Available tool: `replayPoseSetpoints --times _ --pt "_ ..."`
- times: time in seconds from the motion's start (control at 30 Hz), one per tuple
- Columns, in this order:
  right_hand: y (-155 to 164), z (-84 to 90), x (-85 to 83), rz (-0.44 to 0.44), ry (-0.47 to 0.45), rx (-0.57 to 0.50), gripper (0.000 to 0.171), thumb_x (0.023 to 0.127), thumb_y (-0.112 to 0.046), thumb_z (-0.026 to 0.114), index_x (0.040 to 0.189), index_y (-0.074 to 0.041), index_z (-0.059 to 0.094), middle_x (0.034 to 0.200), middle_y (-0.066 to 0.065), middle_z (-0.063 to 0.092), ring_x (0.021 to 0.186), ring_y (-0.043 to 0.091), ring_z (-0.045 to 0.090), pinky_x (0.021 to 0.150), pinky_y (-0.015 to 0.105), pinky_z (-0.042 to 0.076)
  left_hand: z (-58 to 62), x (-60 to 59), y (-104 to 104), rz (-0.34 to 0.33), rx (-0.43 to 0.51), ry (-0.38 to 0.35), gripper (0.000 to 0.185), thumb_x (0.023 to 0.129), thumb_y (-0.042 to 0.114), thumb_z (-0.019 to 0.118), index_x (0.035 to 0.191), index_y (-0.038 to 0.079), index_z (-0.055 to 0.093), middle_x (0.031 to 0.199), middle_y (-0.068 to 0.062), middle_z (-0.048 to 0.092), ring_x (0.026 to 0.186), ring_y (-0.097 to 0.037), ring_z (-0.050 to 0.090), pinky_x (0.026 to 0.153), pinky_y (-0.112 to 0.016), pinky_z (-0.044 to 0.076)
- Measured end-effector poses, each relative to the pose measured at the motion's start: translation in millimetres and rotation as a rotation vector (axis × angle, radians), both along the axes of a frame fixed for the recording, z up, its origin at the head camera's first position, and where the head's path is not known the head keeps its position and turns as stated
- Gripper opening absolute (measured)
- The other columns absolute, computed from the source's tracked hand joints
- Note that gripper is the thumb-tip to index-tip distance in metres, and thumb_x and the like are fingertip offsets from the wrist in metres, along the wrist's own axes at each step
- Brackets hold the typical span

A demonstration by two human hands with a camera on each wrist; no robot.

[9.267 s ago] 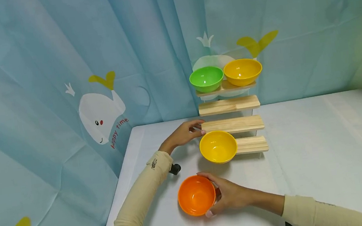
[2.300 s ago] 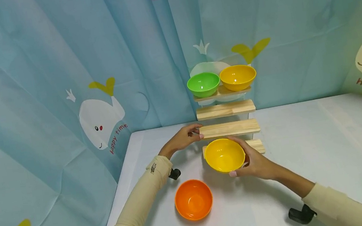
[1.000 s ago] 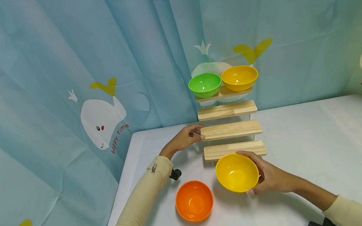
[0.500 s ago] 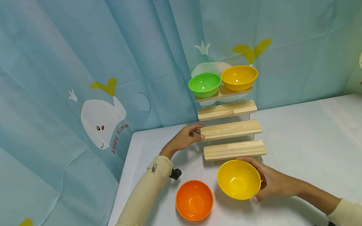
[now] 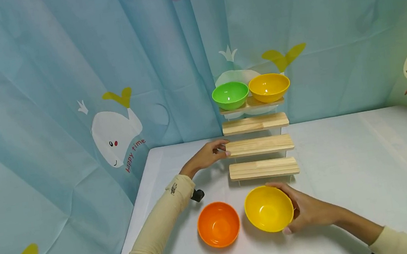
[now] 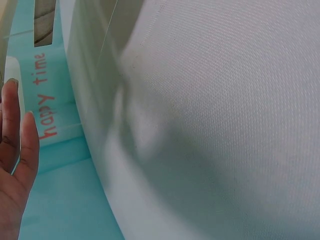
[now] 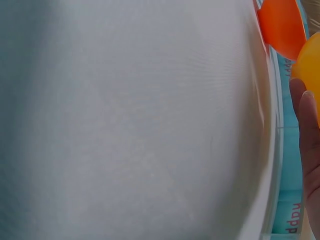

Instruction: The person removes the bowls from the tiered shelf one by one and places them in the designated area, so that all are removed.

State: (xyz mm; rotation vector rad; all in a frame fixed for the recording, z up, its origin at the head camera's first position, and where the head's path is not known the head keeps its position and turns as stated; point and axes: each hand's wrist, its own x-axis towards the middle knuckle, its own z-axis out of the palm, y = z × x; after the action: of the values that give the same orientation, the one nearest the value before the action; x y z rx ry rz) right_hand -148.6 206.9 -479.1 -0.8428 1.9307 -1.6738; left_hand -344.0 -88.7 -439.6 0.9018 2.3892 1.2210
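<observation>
Going from nine o'clock across, the person's left hand [image 5: 207,155] reaches to the left end of the wooden stepped shelf [image 5: 259,145], its fingers curled onto the edge of the second step from the bottom, apparently steadying the rack. Next along, at six o'clock of the shelf, an orange bowl [image 5: 218,224] sits alone on the white table [image 5: 365,157], touched by neither hand. Just beside it at three o'clock, the yellow bowl [image 5: 269,208] is tilted and gripped at its right side by the right hand [image 5: 307,210], fingers wrapped over the rim and thumb beneath. The step in hand looks like setting this bowl down beside the orange one; the next move likely calls for levelling it onto the table and loosening the grip. A green bowl [image 5: 230,95] and an amber bowl [image 5: 269,87] stand on the top step at twelve o'clock.
</observation>
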Motion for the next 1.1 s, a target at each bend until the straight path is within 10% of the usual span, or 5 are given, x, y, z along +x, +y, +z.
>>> replayPoseSetpoints --times 0.83,1.1 --pt "-5.8 -10.3 4.4 0.024 -0.004 0.08 0.101 0.072 -0.007 0.079 0.15 -0.015 0.015 0.137 0.016 0.037 0.104 0.031 0.055 0.077 0.038 0.053 -0.1 1.1 0.1 0.013 -0.008 -0.033 0.051 0.092 0.031 0.063 0.139 0.015 0.049 0.126 -0.005 0.054 0.111 -0.016 0.053 0.086 -0.031 0.046" --pt "-8.4 -10.8 5.1 0.027 -0.011 0.093 0.102 0.072 -0.012 0.082 0.149 -0.019 0.017 0.138 0.01 0.038 0.105 0.033 0.055 0.078 0.038 0.053 21.1 14.9 1.5 -0.023 -0.037 -0.041 0.052 0.095 0.021 0.059 0.141 0.004 0.043 0.129 -0.013 0.052 0.114 -0.024 0.051 0.086 -0.031 0.045"
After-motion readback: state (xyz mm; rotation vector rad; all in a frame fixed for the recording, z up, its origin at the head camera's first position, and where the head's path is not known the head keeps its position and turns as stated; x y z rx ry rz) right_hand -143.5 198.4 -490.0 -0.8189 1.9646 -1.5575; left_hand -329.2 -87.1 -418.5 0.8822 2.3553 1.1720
